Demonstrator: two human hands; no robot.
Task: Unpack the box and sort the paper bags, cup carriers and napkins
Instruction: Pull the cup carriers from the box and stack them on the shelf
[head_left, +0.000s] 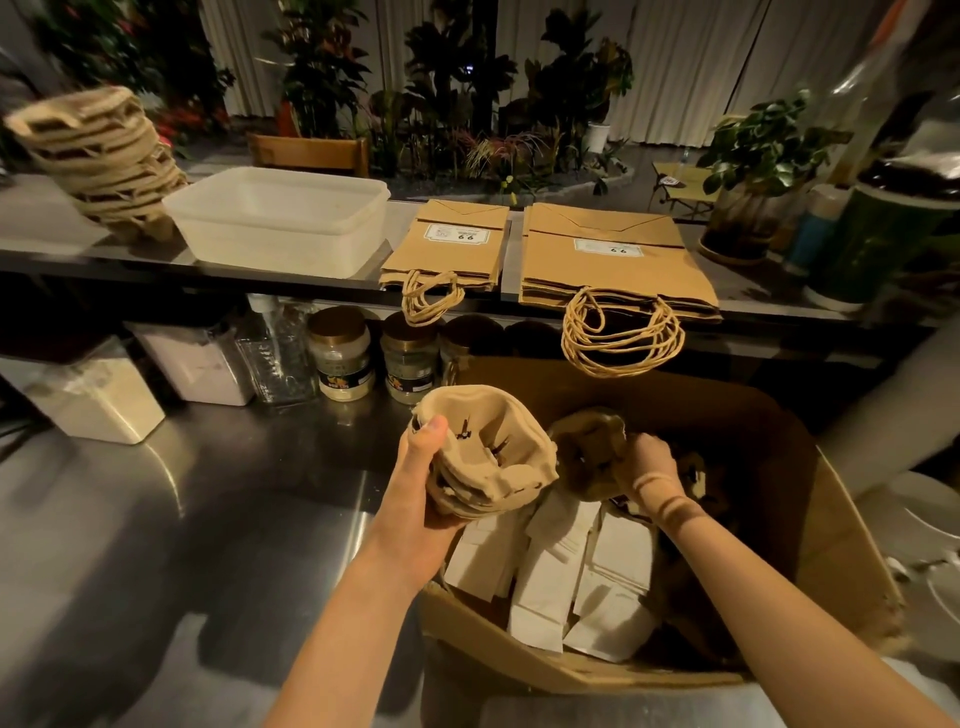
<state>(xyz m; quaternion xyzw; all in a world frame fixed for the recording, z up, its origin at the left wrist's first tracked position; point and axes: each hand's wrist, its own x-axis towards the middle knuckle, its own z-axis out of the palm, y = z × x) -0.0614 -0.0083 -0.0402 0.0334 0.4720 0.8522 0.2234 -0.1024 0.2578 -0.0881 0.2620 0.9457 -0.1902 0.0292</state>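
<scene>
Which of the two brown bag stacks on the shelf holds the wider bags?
The right stack, nearest the potted plant; the left stack beside the white tub is narrower.

White plastic tub on the raised shelf. Below it, on the steel tabletop: two gold-lidded jars, a clear bottle, lidded bins of pale powder. Potted plants and curtains behind.

Bare forearms; two thin bands ring the right hand's wrist.

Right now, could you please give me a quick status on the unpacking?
Left hand holds stacked cup carriers. Right hand grips another carrier inside box. White packets not yet unpacked; nothing blocking.
</scene>
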